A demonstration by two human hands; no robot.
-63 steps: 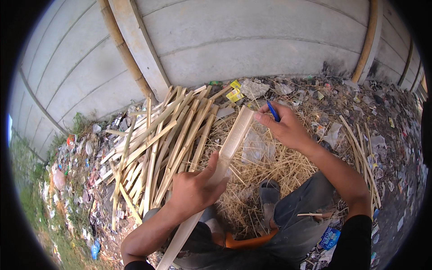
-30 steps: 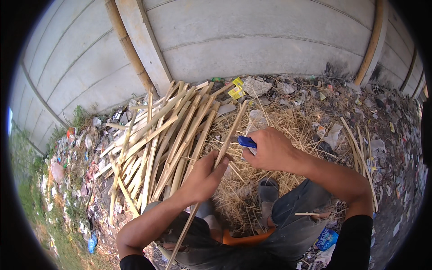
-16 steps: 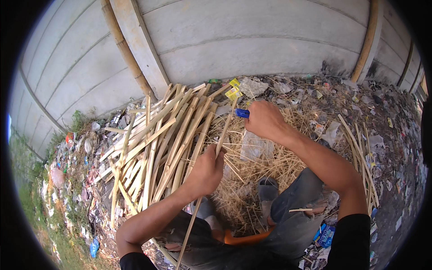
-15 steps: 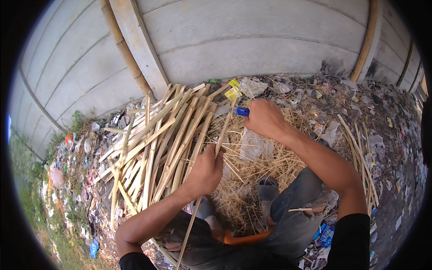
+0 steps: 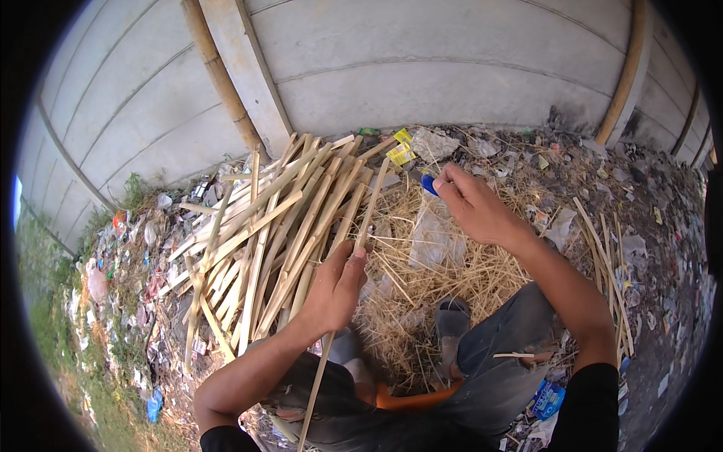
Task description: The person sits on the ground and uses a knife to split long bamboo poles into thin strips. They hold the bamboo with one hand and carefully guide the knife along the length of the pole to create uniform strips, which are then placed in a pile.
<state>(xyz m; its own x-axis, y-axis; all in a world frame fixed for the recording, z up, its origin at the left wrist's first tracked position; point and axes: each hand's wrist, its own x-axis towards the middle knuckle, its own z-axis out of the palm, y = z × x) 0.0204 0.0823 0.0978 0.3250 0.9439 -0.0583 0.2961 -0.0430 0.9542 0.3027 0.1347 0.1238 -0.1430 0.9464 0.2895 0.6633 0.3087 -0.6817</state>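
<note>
My left hand (image 5: 337, 290) is closed round a long, thin bamboo strip (image 5: 374, 197), which slants from below my lap up past the thumb. In my right hand (image 5: 476, 206) is a knife with a blue handle (image 5: 429, 184); its short blade points left and is hard to make out. A small gap separates the knife from the strip's upper end. Left of my left hand lies a pile of split bamboo strips (image 5: 275, 233). Thin shavings (image 5: 414, 294) cover the ground below both hands and around my feet.
A grey panel wall (image 5: 452, 90) with bamboo poles (image 5: 224, 79) stands ahead. Several thin strips (image 5: 606, 264) lie at the right. Litter is strewn all over the ground, with a blue packet (image 5: 546, 399) by my right leg. A bamboo offcut (image 5: 523, 355) rests on my right thigh.
My right hand has moved right and slightly down with the knife, away from the strip. My left thumb now lies along the strip, which is still held.
</note>
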